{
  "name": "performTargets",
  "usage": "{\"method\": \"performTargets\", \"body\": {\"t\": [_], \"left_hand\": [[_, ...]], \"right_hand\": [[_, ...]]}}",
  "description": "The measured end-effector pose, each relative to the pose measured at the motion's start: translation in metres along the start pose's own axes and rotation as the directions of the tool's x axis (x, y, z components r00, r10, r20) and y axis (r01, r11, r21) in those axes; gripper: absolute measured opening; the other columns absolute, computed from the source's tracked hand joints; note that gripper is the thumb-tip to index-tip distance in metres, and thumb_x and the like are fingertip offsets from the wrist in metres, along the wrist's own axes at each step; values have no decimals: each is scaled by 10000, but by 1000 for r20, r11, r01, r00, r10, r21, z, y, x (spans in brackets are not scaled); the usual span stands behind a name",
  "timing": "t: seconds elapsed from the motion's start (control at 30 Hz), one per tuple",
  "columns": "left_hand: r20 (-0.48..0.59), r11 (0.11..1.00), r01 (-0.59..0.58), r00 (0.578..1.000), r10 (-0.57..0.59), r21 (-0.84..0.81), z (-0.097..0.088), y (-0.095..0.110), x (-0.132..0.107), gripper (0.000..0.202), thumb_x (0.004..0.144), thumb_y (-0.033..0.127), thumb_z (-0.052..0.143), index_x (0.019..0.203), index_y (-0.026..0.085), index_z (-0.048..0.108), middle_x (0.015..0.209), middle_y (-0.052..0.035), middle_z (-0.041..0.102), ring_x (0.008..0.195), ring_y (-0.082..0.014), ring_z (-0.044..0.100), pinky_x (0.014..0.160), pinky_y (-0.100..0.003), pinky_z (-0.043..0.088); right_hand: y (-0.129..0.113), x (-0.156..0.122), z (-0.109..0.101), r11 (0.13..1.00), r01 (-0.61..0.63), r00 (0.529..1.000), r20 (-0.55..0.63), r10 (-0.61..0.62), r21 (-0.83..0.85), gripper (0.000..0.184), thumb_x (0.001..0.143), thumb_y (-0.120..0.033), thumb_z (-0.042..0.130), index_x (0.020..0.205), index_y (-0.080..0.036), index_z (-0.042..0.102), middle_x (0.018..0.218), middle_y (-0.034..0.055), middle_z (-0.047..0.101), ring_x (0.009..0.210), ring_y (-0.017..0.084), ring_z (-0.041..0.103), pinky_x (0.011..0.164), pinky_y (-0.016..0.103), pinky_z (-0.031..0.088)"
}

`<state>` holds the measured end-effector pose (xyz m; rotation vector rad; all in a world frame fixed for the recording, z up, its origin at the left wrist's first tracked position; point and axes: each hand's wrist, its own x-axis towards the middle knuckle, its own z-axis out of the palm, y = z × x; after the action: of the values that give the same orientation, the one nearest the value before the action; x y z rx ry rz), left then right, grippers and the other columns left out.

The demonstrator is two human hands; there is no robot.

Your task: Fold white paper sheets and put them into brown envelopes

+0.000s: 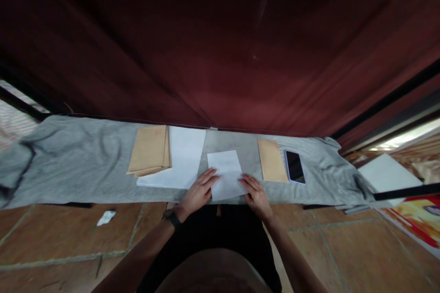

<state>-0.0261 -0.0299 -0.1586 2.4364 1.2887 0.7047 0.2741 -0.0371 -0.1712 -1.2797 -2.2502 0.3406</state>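
Observation:
A white sheet of paper with a faint crease across it lies in front of me on the grey cloth. My left hand holds its left edge, fingers together and their tips on the paper. At the right edge, my right hand grips the same sheet with bent fingers. Just left of it is a stack of larger white paper, partly covered by a pile of brown envelopes. To the right lies a single brown envelope.
A phone rests right of the single envelope. The grey cloth covers a narrow bench against a dark red hanging sheet. Below is a tiled floor with a crumpled white scrap. A colourful printed box stands at far right.

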Motion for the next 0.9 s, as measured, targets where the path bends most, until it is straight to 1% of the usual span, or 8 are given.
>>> {"method": "performTargets", "body": {"t": [0.1, 0.17, 0.27, 0.4, 0.5, 0.6, 0.73, 0.9], "left_hand": [[65, 997, -65, 996, 62, 42, -6, 12, -13, 695, 812, 20, 522, 1460, 268, 490, 1615, -43, 364, 1511, -231, 286, 1220, -478, 343], [106, 996, -85, 991, 80, 40, -8, 19, -14, 685, 839, 30, 525, 1473, 284, 469, 1621, -29, 353, 1519, -217, 263, 1221, -468, 342], [115, 998, -56, 992, 52, 29, -6, 23, -6, 630, 889, 31, 476, 1457, 302, 484, 1625, -10, 344, 1522, -183, 246, 1211, -434, 361], [116, 999, 5, 993, -10, 45, -2, 16, 8, 690, 848, -39, 421, 1440, 304, 510, 1618, -4, 354, 1518, -159, 247, 1214, -407, 353], [136, 998, -32, 990, 24, 56, -1, 12, 9, 635, 861, -6, 478, 1423, 284, 535, 1573, -31, 437, 1496, -181, 317, 1217, -425, 347], [124, 995, -68, 991, 59, 71, -1, 12, 4, 498, 936, 109, 520, 1406, 268, 554, 1534, -59, 492, 1457, -205, 398, 1207, -448, 357], [127, 991, -110, 987, 100, 78, 1, 17, -2, 359, 995, 208, 499, 1327, 268, 620, 1481, -56, 553, 1413, -206, 463, 1197, -451, 360], [58, 996, -44, 997, 40, 76, 6, 19, -3, 344, 1007, 245, 493, 1328, 242, 618, 1420, -63, 610, 1342, -197, 540, 1163, -425, 399]], "right_hand": [[-6, -5, -1, 998, 49, 998, 40, -47, -46, 532, 894, -112, 510, 1391, -286, 589, 1499, 40, 532, 1401, 239, 470, 1192, 515, 371], [-10, -5, 0, 996, 72, 996, 60, -69, -50, 519, 918, -97, 480, 1390, -284, 590, 1486, 39, 547, 1401, 233, 471, 1195, 519, 366], [-13, -4, 3, 996, 75, 996, 58, -73, -43, 513, 944, -92, 451, 1404, -282, 577, 1464, 43, 569, 1394, 223, 480, 1191, 511, 373], [-13, 0, 6, 998, 41, 999, 24, -40, -50, 506, 954, -108, 447, 1416, -276, 565, 1458, 49, 575, 1391, 224, 485, 1191, 510, 373], [-11, 2, 8, 998, 39, 999, 37, -38, -39, 500, 945, -98, 453, 1398, -263, 585, 1460, 58, 573, 1369, 220, 510, 1181, 494, 390], [-9, 0, 9, 999, 38, 997, 64, -37, -12, 476, 960, -112, 454, 1387, -267, 593, 1461, 46, 572, 1358, 211, 523, 1190, 486, 377], [-7, -3, 8, 999, 38, 996, 74, -40, 26, 407, 999, -161, 449, 1349, -273, 625, 1428, 37, 603, 1343, 203, 541, 1197, 489, 361], [-6, -3, 6, 997, 40, 997, 60, -44, 61, 362, 1010, -189, 472, 1306, -281, 658, 1386, 39, 638, 1303, 201, 578, 1177, 484, 389]]}}
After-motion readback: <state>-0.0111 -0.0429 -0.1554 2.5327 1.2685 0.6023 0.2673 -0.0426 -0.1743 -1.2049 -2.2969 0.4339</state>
